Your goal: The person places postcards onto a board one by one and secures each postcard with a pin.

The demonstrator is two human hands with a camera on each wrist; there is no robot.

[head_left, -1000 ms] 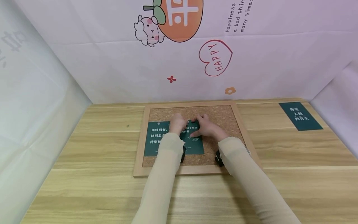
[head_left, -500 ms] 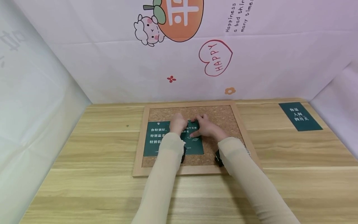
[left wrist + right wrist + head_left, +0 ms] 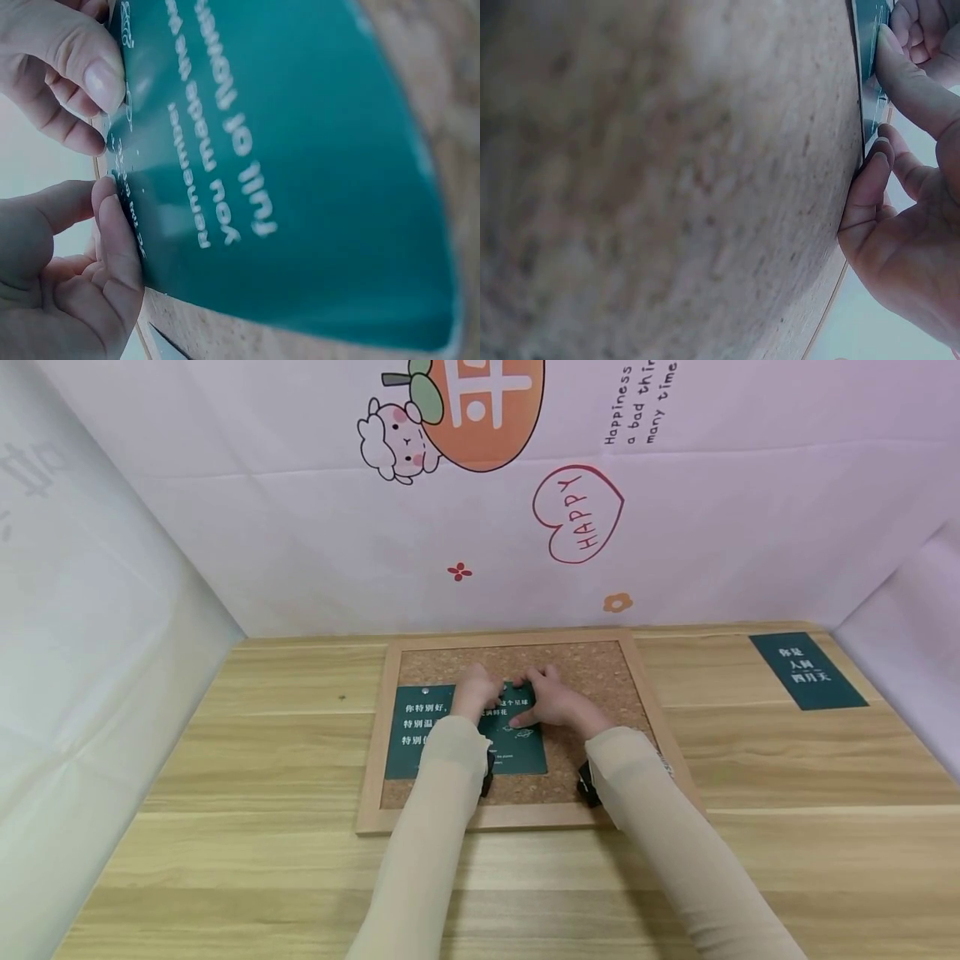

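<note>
White-lettered green rectangular card (image 3: 515, 747) could be skewed if pressure is eased.
Left hand (image 3: 474, 692): fingers curled, any hold hidden; right hand (image 3: 557, 702): fingers spread, card touched by thumb.

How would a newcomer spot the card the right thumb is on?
On the table lies a wood-framed cork board. Of the green cards on it, find the right card, where the right hand rests its thumb. Unlike the left card and the loose card at far right, it shows little ringed planets.
</note>
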